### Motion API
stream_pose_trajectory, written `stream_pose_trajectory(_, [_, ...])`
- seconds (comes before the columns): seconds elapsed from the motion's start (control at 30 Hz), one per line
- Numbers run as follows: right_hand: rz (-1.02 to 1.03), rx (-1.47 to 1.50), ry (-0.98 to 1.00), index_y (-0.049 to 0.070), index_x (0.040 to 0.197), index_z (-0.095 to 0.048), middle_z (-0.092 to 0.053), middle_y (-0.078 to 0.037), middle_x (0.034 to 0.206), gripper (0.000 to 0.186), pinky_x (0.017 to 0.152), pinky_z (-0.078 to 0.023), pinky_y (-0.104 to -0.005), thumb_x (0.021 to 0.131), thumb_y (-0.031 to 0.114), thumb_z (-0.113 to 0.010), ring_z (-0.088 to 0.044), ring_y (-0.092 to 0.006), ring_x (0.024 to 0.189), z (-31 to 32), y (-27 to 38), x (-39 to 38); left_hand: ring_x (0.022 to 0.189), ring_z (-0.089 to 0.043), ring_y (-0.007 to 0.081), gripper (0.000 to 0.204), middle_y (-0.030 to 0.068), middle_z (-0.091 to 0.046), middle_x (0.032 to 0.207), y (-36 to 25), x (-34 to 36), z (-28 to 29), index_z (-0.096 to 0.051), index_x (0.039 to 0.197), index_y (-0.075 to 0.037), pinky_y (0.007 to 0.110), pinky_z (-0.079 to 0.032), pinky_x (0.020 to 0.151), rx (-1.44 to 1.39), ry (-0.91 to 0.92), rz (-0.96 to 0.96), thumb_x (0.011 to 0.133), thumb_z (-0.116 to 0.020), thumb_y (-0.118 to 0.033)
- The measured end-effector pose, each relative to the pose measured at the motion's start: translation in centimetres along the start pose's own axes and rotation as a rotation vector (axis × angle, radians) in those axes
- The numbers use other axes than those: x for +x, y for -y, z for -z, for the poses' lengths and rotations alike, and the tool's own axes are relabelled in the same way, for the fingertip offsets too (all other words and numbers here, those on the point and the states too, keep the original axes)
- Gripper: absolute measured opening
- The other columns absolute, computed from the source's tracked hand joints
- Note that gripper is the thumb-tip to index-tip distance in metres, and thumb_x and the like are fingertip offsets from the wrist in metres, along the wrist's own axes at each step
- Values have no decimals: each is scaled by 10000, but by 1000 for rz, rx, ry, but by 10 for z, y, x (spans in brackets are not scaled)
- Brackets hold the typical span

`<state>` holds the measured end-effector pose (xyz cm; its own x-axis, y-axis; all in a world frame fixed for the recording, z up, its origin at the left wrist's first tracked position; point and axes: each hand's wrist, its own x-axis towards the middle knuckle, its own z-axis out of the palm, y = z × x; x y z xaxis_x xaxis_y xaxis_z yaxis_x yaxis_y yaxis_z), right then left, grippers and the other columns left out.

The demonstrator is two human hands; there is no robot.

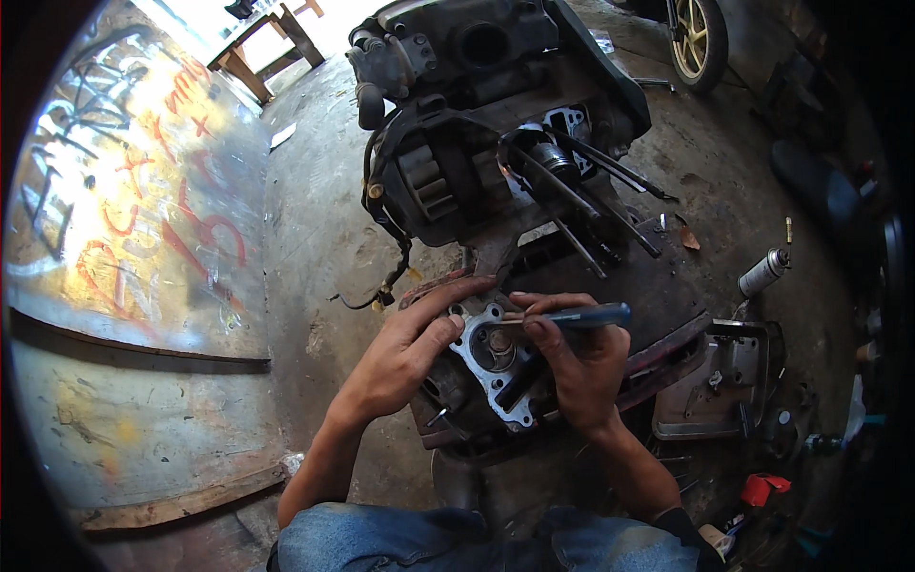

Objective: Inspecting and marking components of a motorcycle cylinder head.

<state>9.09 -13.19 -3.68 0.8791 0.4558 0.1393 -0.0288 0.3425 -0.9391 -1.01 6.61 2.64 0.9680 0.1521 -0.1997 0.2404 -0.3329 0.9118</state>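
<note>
While your left hand (405, 348) steadies the cylinder head (486, 367) at the centre of the frame, its fingers lie spread over the part's upper left edge, thumb against the pale gasket face. Your right hand (577, 357) has its fingers closed around a blue-handled tool (581, 316), whose thin tip points left onto the top of the head. Just above, the stripped engine block (477, 162) fills the upper middle, long studs (581, 205) jutting toward the right. A spray can (764, 274) lies at right, a metal tray (715, 381) below it.
</note>
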Motion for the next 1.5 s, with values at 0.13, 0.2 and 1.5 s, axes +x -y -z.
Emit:
stream_pose_trajectory(0.13, [103,-117,61,5,1046,-805,-838,-141,1100,148,912,-585,-363,932,64,-879,-786,-224,1065,0,-4,-5,1596,-437,346,614,225,-528,1668,-1,-1,0,-538,1595,35,432,-301,1326,-29,-9,36,1059,-494,-263])
stream_pose_trajectory(0.2, [110,-89,58,11,1041,-805,-838,-142,1090,156,910,-586,-359,923,68,-888,-785,-220,1055,-2,-10,-5,1595,-438,348,615,227,-528,1667,-3,0,0,-540,1594,34,435,-300,1326,-22,-5,29,1057,-494,-263])
stream_pose_trajectory(1.5, [404,-740,204,54,841,-744,-611,-66,719,222,737,-433,-413,983,212,-808,-530,-278,698,-8,20,12,1490,-549,276,585,178,-572,1635,-1,-1,-2,-530,1609,21,388,-384,1269,-10,-20,37,1071,-470,-198])
